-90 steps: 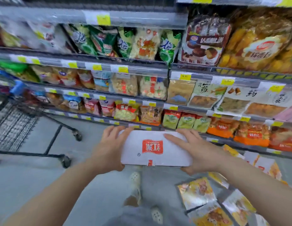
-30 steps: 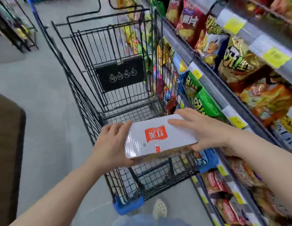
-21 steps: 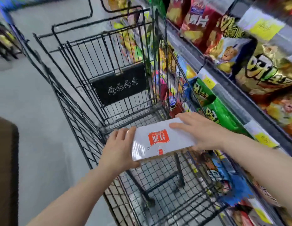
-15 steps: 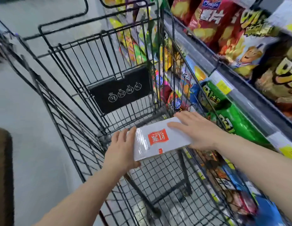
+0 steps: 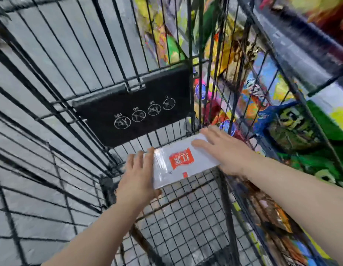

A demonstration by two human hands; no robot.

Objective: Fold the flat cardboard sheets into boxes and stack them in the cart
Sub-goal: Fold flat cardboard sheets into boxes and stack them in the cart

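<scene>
While both hands reach down into the cart [image 5: 51, 116], the folded white box [image 5: 183, 163] w/ a red logo sits low over the wire floor near the far end, just below the black panel [image 5: 132, 110] at 12 o'clock. Left hand [image 5: 137, 176] clasps the box's near-left end; right hand [image 5: 223, 150] lies flat-fingered on its top at 3 o'clock, so each grip is on the box. Can't tell if it touches the floor yet. Stacking step, I'd say. Next: set it flat, square to the corner, then let go. Snack shelves [image 5: 301, 77] blur past on the rt.
</scene>
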